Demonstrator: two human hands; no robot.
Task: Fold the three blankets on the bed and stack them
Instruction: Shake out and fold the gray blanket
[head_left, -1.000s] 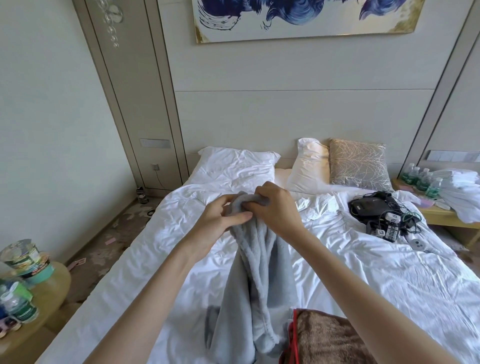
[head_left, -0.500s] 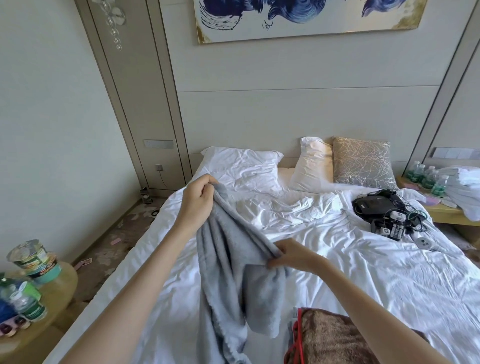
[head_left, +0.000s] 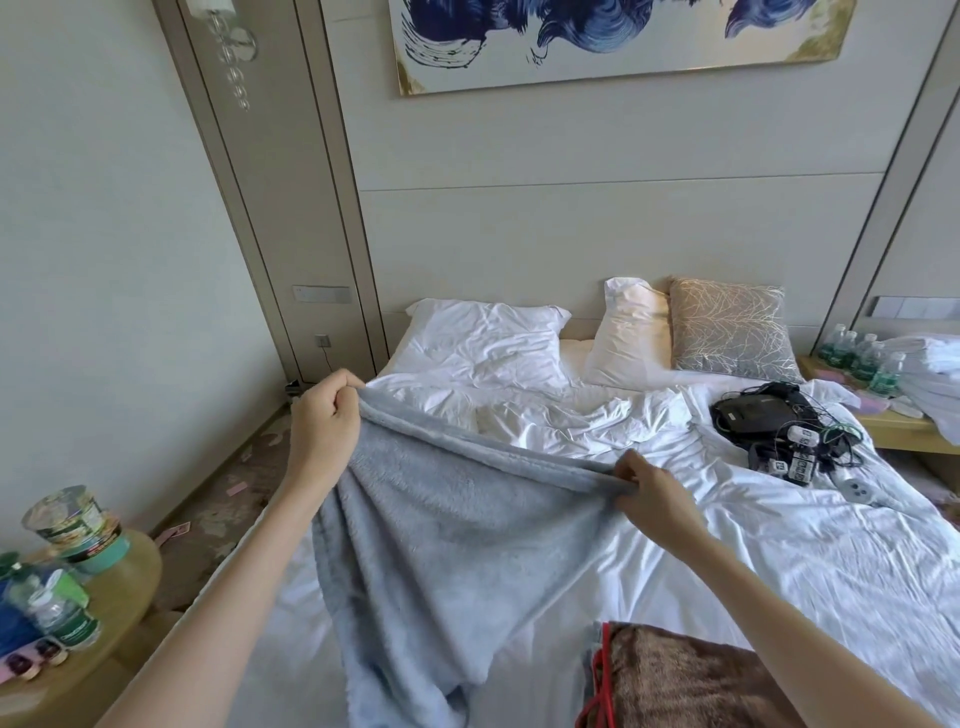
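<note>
A grey fleece blanket (head_left: 447, 545) hangs spread between my hands above the white bed (head_left: 779, 561). My left hand (head_left: 324, 421) grips its upper left corner, raised over the bed's left side. My right hand (head_left: 654, 493) pinches the top edge lower down and to the right. The blanket's lower part drapes onto the sheet near me. A brown blanket with a red edge (head_left: 691, 675) lies at the bed's near end, partly under my right forearm. No third blanket can be made out.
Two white pillows (head_left: 488, 338) and a patterned cushion (head_left: 732, 327) lie at the headboard. Black electronics with cables (head_left: 779, 431) sit on the bed's right side. A round side table (head_left: 104, 597) with bottles stands at left, a nightstand (head_left: 893, 426) with bottles and white linen at right.
My hands have moved apart along the grey blanket's top edge, so it went from a bunched hanging strip to a wide spread sheet. The right hand slid right.
</note>
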